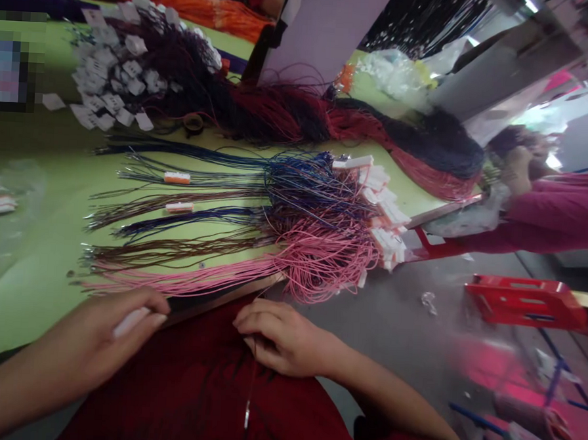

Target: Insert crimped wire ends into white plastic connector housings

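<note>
So my right hand (284, 339) is pinching a thin wire (247, 416) that's dangling over my red top (206, 399), and my left hand (103, 344) is gripping a small white piece (131, 322). Just beyond, pink wires (326, 264) are lying on the green table (58, 250).

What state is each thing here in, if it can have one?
Left hand: closed around a white piece.
Right hand: closed on a thin wire.
Thin wire: trailing below the right hand.
Pink wires: looped at one end, spread at the other.
Dark-and-red wires: gathered in a long bundle.
White tags: bunched together.
Two orange-and-white pieces: lying among wires.
</note>
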Tool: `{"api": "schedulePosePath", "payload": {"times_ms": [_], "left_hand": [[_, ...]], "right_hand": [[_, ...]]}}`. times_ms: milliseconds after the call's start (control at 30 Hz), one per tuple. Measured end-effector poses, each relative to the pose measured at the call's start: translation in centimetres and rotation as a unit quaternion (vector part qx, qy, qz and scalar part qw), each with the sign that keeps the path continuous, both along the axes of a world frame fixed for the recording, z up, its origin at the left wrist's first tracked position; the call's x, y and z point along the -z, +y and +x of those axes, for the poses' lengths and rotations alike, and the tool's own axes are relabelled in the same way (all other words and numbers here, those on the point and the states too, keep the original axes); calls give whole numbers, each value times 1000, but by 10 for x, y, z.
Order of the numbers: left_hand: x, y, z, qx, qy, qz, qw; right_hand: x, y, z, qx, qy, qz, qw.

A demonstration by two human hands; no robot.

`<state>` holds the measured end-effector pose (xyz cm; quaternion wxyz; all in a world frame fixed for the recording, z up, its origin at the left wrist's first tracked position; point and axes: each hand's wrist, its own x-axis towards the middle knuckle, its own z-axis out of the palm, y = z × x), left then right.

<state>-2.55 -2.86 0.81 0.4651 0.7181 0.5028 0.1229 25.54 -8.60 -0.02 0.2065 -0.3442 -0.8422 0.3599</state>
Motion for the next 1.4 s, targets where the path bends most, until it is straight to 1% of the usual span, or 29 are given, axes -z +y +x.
{"api": "schedulePosePath", "payload": {"times_ms": [33,67,100,167,233,300,367,433,467,533,600,633,667,733,800,867,900,967,1033,1100,1200,1267,1333,1400], "left_hand": [[-2,1,15,60,-19,-41,997],[-4,3,30,92,-33,-73,993],[-3,7,45,108,-51,-95,988],[1,14,74,125,-77,-138,979],[8,18,98,121,-102,-165,973],[14,19,118,122,-135,-183,966],[18,16,131,121,-156,-213,957],[19,11,140,113,-169,-264,943],[18,9,144,97,-178,-303,931],[17,7,150,48,-203,-385,899],[18,8,155,-2,-226,-444,867],[19,9,158,-18,-234,-461,856],[21,10,160,-26,-239,-469,850],[24,12,163,-32,-242,-481,842],[27,14,165,-36,-247,-490,835],[27,14,166,-35,-249,-494,832],[26,14,167,-31,-249,-495,832],[24,13,168,-18,-246,-496,833],[21,13,171,-3,-242,-493,836],[20,13,175,2,-236,-486,842],[20,15,178,-2,-230,-471,852],[20,18,178,-2,-232,-461,857],[20,21,175,0,-236,-452,860],[20,24,172,0,-240,-446,862]], "right_hand": [[0,0,-1,2,-10,9,1000],[-1,-1,-2,3,-24,22,999],[-2,-2,-3,3,-41,38,998],[-5,-6,-3,6,-70,74,995],[-9,-12,-1,13,-83,105,991],[-14,-18,2,27,-81,124,989],[-19,-24,5,60,-77,143,985],[-24,-29,7,112,-79,165,977],[-26,-31,9,139,-83,175,971],[-25,-35,13,186,-88,189,960],[-18,-39,19,227,-89,209,947],[-12,-41,23,252,-91,224,937],[-6,-43,27,276,-101,238,926],[7,-43,37,316,-153,245,904],[18,-40,47,349,-230,224,881],[22,-32,53,371,-290,196,860],[22,-27,55,381,-306,184,853],[18,-14,57,396,-305,165,850],[10,-2,58,419,-266,148,855],[2,8,59,460,-197,123,857],[-7,19,61,515,-69,46,853],[-9,24,62,539,-6,-4,842],[-10,29,63,561,16,-31,827],[-10,33,63,578,15,-40,815]]}}
